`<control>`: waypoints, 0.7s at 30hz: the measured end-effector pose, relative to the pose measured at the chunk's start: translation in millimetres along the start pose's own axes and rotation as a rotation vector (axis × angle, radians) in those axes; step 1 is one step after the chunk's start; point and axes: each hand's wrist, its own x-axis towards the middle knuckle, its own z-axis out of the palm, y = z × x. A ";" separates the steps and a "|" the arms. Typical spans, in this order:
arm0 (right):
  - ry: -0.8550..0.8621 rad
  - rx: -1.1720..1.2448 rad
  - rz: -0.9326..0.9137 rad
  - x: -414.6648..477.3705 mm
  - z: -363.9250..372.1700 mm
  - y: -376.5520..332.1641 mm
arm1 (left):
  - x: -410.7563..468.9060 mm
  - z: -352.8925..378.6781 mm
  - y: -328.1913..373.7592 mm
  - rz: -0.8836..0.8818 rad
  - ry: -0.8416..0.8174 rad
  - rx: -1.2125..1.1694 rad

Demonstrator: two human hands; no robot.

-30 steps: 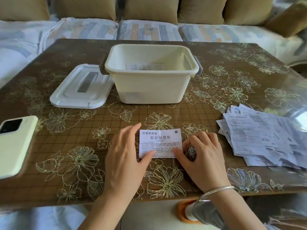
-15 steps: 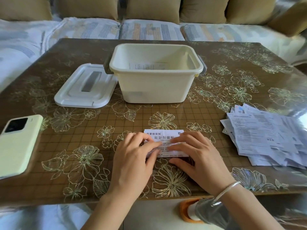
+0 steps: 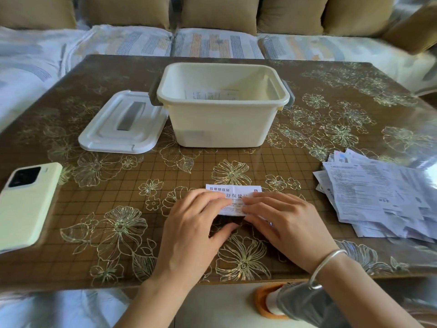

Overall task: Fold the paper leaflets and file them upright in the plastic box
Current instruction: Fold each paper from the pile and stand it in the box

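Observation:
A small white printed leaflet (image 3: 233, 188) lies on the table near the front edge, its near part lifted off the surface. My left hand (image 3: 191, 223) and my right hand (image 3: 283, 223) meet over it. The fingers of both lie curled on top of the paper and the thumbs sit under its near edge, pinching it. The cream plastic box (image 3: 222, 124) stands open behind it at the table's middle. Leaflets (image 3: 212, 94) stand upright against the box's far wall.
The box's white lid (image 3: 123, 124) lies flat to the left of the box. A pale green phone (image 3: 26, 204) rests at the left edge. A loose pile of unfolded leaflets (image 3: 378, 195) is spread at the right edge. A sofa runs behind the table.
A second ago the leaflet lay flat with my fingertips at its near corners. Both hands have since lifted the near edge and carried it away from me over the paper.

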 end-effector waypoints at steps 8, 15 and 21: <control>0.048 -0.005 0.031 -2.4 2.9 -4.3 | 5.5 2.4 0.5 -0.028 0.011 0.019; 0.034 0.059 0.080 -3.5 -2.7 -6.6 | 22.1 -8.4 -5.8 0.002 -0.084 -0.007; 0.032 0.228 0.147 -14.6 -6.1 -10.7 | 4.8 -16.1 -6.2 0.048 -0.115 -0.089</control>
